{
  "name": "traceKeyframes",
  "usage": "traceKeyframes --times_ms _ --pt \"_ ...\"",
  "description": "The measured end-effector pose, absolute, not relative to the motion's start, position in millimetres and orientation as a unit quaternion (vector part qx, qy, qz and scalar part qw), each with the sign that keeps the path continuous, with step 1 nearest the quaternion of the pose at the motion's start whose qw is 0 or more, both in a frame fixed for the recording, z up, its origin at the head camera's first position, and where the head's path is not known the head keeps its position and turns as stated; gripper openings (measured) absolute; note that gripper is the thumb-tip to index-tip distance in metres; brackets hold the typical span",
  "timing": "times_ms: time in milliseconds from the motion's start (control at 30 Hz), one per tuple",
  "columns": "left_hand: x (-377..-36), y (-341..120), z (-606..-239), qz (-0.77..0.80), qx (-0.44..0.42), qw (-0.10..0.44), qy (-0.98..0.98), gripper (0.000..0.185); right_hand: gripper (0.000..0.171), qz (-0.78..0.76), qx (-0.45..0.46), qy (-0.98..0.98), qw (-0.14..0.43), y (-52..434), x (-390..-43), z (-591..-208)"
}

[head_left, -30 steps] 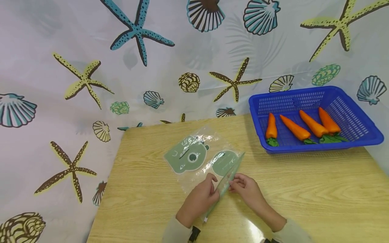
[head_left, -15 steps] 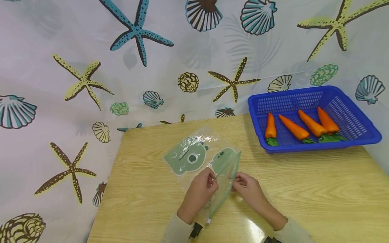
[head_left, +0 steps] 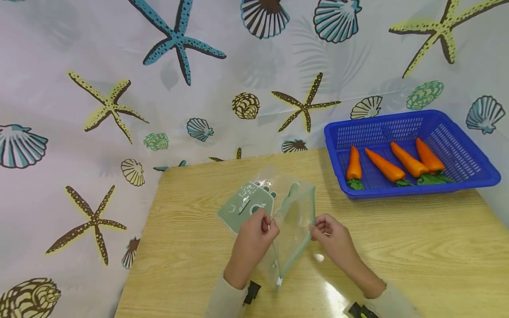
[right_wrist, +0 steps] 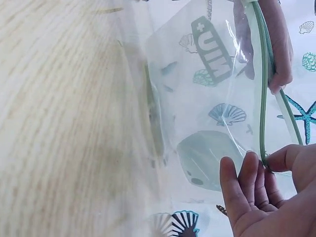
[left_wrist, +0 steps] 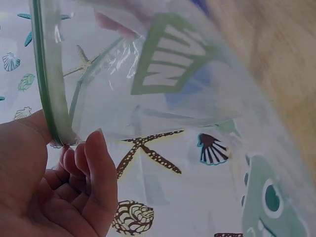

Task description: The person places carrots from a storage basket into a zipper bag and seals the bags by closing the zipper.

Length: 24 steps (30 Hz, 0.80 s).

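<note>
Two pinches: your left hand (head_left: pixel 252 233), right hand (head_left: pixel 335 235) grip opposite rims of the bag (head_left: pixel 295 227); spread evenly toward desk (head_left: pixel 179 256) side edges.

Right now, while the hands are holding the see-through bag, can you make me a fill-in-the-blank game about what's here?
1. In the basket there are ____ carrots.
2. The basket's colour is ____.
3. The left hand and right hand hold the bag with its mouth not closed but ____.
4. The cloth behind the table shows shells and five-armed ____.

Missing words: four; blue; open; starfish.
</note>
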<state>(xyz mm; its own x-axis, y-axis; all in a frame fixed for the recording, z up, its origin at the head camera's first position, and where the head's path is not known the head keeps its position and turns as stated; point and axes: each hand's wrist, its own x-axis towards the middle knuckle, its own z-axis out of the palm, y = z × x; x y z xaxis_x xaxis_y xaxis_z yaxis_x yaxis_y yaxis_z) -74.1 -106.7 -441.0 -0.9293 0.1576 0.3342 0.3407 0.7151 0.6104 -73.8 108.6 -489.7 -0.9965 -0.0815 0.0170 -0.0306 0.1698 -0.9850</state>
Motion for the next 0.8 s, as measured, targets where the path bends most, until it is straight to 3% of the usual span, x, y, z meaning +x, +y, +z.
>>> traceKeyframes --times_ms 467,800 --pt "-85.0 -129.0 -376.9 -0.327 -0.084 0.262 -0.904 0.012 0.009 -0.633 -0.091 0.766 -0.063 97.5 -86.9 -443.1" --pt "-81.7 -147.1 -355.8 -0.33 -0.029 0.332 -0.883 0.012 0.01 -0.598 -0.088 0.789 -0.106 87.7 -77.7 -408.4"
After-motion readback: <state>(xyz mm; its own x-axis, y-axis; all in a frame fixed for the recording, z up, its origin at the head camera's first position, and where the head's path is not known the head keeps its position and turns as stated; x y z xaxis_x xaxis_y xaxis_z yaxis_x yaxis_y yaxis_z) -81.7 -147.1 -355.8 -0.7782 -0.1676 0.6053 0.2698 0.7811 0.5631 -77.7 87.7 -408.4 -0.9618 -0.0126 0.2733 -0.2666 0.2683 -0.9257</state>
